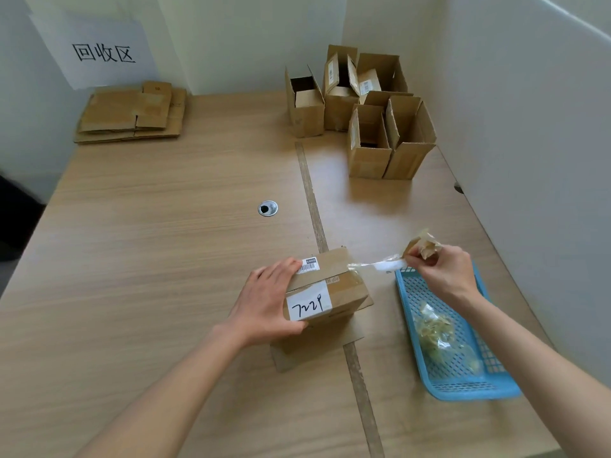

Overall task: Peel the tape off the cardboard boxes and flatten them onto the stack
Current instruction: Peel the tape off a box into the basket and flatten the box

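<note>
A small cardboard box (334, 285) with a handwritten white label stands on the wooden table (158, 246), near the front centre. My left hand (267, 299) grips its left side, fingers over the top and thumb under the label. A strip of clear tape (373, 265) stretches from the box's top right corner to my right hand (443, 269), which pinches the strip's end with a crumpled wad of tape above the fingers. A stack of flattened boxes (132, 114) lies at the far left by the wall.
A blue plastic basket (463, 385) with balled-up tape inside sits at the right, under my right wrist. Several open upright boxes (370, 114) cluster at the far right corner. A cable hole (267, 208) is mid-table. A paper sign (102, 51) hangs on the wall.
</note>
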Tool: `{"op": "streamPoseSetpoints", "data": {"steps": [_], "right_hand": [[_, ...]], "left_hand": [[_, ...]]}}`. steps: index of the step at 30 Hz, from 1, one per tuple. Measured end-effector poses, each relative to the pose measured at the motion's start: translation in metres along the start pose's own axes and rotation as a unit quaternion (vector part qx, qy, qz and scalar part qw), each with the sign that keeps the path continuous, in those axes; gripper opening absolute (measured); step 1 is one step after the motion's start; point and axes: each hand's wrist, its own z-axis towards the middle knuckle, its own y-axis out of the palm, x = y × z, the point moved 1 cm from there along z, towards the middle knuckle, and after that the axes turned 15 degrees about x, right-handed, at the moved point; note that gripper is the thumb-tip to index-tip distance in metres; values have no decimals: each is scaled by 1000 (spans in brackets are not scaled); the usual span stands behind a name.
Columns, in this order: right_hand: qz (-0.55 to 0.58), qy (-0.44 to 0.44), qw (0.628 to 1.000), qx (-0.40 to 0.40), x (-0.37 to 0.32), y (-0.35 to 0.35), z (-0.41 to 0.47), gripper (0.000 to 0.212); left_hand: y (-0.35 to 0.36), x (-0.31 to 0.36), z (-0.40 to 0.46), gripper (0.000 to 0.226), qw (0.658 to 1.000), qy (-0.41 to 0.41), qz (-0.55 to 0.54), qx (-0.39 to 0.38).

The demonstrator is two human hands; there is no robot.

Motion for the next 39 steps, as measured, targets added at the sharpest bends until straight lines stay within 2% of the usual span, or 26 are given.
{"op": "streamPoseSetpoints", "data": {"steps": [3,5,7,10,12,14,15,17,19,21,23,26,29,31,35,39], "right_hand": [[5,-48,990,-129,12,-3,-8,11],[41,-12,978,-205,24,-20,-4,8],[30,35,979,-196,46,-46,5,10],[-56,24,986,-155,65,-75,12,24],[-66,-30,995,-67,54,-74,10,30],[-9,-114,993,32,19,-62,-2,30],[25,-168,984,56,-5,-51,-11,31],[46,-300,952,38,-52,-26,-36,36],[-23,-384,923,-20,-79,0,-56,47],[-98,-325,938,-66,-85,17,-64,54],[-124,-220,964,-82,-83,25,-66,45],[-85,-179,977,-78,-76,30,-69,24],[37,-107,986,-121,-58,24,-61,11],[123,-39,977,-168,-47,20,-56,7],[212,42,949,-228,-35,24,-51,8],[219,67,916,-331,-28,16,-45,24]], "left_hand": [[-3,-3,-3,114,1000,4,-4,1],[-6,-5,-5,113,1000,7,-10,2],[-7,-5,-5,113,1000,9,-12,0],[-5,-1,-3,113,1000,13,-10,-3],[-3,0,-3,113,1000,17,-2,-5],[-3,-1,-2,112,1000,19,5,-6],[-4,-1,-1,112,1000,19,7,-8],[-5,-2,0,112,1000,17,9,-11],[-6,-2,0,112,1000,16,9,-12],[-6,-2,0,112,1000,15,4,-13],[-6,-1,-1,112,1000,11,0,-9],[-6,-3,-2,111,1000,16,-8,-7],[-8,-9,-1,110,999,31,-16,-22],[-8,-11,1,110,999,33,-16,-26],[-8,-14,3,111,998,41,-19,-34],[-15,-11,8,111,996,54,3,-71]]}}
